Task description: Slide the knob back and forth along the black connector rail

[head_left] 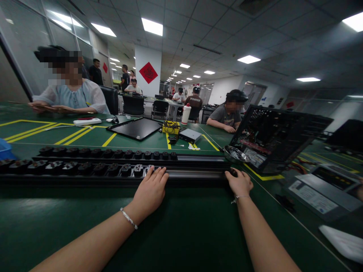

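Two long black rails (195, 174) lie across the green table (181, 226) in front of me, each carrying a row of several small black parts (113, 169). My left hand (150, 190) rests flat on the near rail, fingers stretched out and touching the last part in the row. My right hand (240, 183) is curled around the right end of the near rail, where a small dark piece shows at my fingertips. Both wrists wear thin bracelets.
An open black computer case (278, 136) stands at the right with a metal bowl (235, 154) beside it. A flat black panel (136, 128), a yellow box (171, 127) and a grey box (190, 135) lie further back. People sit at the far left and far right. Flat devices (326, 190) lie at the right.
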A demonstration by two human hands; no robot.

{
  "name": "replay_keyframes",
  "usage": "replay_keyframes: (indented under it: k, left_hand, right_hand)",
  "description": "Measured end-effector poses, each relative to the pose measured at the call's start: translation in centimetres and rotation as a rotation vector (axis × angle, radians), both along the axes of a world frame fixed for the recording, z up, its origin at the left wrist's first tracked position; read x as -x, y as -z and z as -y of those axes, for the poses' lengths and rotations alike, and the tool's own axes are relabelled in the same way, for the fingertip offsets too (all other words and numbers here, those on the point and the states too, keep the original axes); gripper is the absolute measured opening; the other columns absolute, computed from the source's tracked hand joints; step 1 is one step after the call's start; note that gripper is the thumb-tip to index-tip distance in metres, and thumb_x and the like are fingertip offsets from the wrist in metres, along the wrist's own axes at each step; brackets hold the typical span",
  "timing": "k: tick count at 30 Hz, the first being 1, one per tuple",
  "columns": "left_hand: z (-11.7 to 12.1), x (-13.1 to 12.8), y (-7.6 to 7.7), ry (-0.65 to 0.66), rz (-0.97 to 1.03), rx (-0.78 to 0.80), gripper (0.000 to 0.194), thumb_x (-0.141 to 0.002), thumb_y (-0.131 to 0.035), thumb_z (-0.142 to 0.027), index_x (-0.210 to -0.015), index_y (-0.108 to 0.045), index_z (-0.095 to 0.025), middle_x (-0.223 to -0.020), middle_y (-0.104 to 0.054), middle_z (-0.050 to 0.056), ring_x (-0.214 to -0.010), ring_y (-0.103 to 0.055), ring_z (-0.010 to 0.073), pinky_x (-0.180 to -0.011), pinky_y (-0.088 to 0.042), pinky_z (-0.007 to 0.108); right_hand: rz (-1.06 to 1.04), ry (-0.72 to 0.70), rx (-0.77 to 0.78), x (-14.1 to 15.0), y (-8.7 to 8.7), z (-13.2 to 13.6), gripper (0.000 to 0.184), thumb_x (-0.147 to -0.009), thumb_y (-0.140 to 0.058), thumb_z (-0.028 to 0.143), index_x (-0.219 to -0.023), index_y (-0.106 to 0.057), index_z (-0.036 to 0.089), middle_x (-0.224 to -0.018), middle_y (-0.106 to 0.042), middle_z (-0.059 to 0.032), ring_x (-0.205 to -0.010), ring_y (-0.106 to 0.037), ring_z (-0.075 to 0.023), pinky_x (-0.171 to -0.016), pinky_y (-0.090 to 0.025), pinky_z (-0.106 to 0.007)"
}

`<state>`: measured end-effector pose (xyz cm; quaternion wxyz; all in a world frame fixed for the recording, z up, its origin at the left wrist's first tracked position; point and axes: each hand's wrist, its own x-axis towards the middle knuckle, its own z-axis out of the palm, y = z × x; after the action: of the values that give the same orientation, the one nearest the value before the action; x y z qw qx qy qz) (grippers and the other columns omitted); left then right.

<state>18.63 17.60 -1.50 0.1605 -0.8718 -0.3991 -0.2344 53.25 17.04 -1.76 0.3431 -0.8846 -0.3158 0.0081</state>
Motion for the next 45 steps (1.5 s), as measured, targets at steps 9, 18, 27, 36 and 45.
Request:
replay_keyframes:
  k: [9,18,27,36,45]
  left_hand:
    - [-0.09,-0.02,0.15,0.010,0.027,-0.006,0.039,-0.079,-0.044,-0.013,-0.115,-0.057,-0.014,-0.129,-0.056,0.014,-0.121,-0.050,0.0251,-0.110,-0.026,0.048]
    - [-0.01,0.04,-0.01,0.010,0.018,-0.002,0.039,-0.080,-0.043,-0.013,-0.116,-0.057,-0.014,-0.129,-0.055,0.014,-0.121,-0.050,0.0256,-0.110,-0.027,0.048]
    - [-0.02,-0.01,0.00,0.004,0.010,-0.005,0.039,-0.079,-0.043,-0.013,-0.116,-0.057,-0.014,-0.129,-0.055,0.014,-0.121,-0.049,0.0254,-0.110,-0.026,0.048]
    - [0.02,-0.02,-0.06,0.006,0.022,-0.004,0.039,-0.078,-0.044,-0.013,-0.114,-0.058,-0.014,-0.128,-0.056,0.014,-0.119,-0.051,0.0257,-0.109,-0.029,0.048]
    - [-0.08,-0.08,0.14,-0.011,-0.013,0.012,0.040,-0.080,-0.042,-0.014,-0.118,-0.056,-0.014,-0.131,-0.054,0.013,-0.123,-0.048,0.0249,-0.111,-0.025,0.047]
  right_hand:
    - [0.017,0.011,-0.011,0.50,-0.17,0.23,0.048,-0.071,-0.050,0.053,-0.111,-0.061,0.030,-0.130,-0.041,-0.0080,-0.122,-0.034,-0.0322,-0.101,-0.028,-0.046]
    - [0.024,0.007,-0.008,0.48,-0.27,0.33,0.047,-0.071,-0.049,0.053,-0.110,-0.062,0.029,-0.128,-0.043,-0.0080,-0.120,-0.036,-0.0319,-0.101,-0.028,-0.045]
    - [0.035,0.000,-0.033,0.09,-0.11,0.35,0.046,-0.071,-0.049,0.053,-0.108,-0.062,0.029,-0.122,-0.049,-0.0057,-0.116,-0.038,-0.0294,-0.100,-0.027,-0.043]
    - [0.048,-0.004,-0.028,-0.10,0.15,0.22,0.047,-0.071,-0.048,0.053,-0.110,-0.062,0.029,-0.122,-0.050,-0.0057,-0.115,-0.039,-0.0303,-0.098,-0.030,-0.044]
    - [0.036,-0.011,0.008,0.10,-0.14,0.40,0.049,-0.073,-0.047,0.054,-0.112,-0.061,0.028,-0.123,-0.048,-0.0077,-0.116,-0.038,-0.0319,-0.098,-0.030,-0.045]
